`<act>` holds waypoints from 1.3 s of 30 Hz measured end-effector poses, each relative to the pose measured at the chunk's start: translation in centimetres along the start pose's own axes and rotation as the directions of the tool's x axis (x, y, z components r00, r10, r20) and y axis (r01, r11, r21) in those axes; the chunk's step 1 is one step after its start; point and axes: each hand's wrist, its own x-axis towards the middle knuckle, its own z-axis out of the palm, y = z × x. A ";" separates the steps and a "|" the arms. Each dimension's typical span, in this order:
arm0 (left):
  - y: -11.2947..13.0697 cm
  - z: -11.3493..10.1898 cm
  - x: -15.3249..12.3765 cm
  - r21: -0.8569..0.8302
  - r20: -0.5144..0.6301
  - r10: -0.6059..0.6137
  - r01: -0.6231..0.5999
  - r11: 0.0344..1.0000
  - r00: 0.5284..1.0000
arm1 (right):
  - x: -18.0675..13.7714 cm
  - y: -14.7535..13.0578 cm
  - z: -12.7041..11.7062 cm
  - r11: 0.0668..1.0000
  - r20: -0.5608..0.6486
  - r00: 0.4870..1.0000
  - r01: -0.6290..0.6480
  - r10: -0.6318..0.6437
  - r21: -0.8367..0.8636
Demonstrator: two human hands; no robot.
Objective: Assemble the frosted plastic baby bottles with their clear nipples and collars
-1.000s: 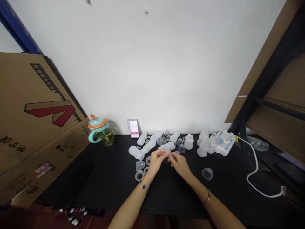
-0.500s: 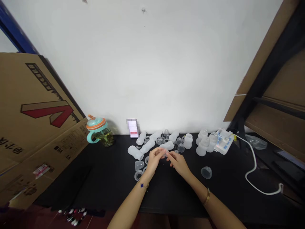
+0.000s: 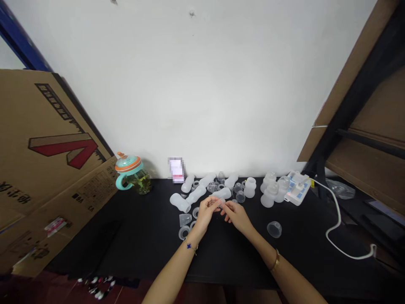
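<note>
My left hand (image 3: 206, 211) and my right hand (image 3: 234, 214) meet over the middle of the black table, fingertips pinched together. Between them is a small translucent baby bottle part (image 3: 222, 202), mostly covered by fingers; whether it is a nipple or a collar ring I cannot tell. Just behind my fingers lies a frosted white baby bottle (image 3: 224, 193). Left of my left hand are a clear cap (image 3: 185, 219) on its side and a collar ring (image 3: 184, 232). To the right of my right hand a clear dome cap (image 3: 274, 229) rests on the table.
Several frosted bottles (image 3: 196, 194) and clear caps lie toward the wall. Upright bottles with caps (image 3: 269, 196) stand at right beside a white power strip (image 3: 297, 192) with a white cable (image 3: 338, 211). A teal-handled jug (image 3: 134, 175) and a cardboard box (image 3: 63, 143) are at left.
Both hands stay almost in place, with only slight finger movement around the small translucent part. Nothing else has visibly moved.
</note>
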 end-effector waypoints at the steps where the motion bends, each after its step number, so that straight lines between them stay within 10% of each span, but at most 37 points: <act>1: 0.0 0.0 0.0 -0.003 0.000 -0.004 0.004 1.000 1.000 | 0.0 0.0 0.0 1.000 -0.002 1.000 0.009 -0.009 -0.006; 39: -0.1 -0.2 0.1 -0.014 -0.013 -0.030 0.030 0.999 0.999 | -0.4 -0.8 -0.2 0.995 -0.008 0.997 0.075 -0.076 -0.063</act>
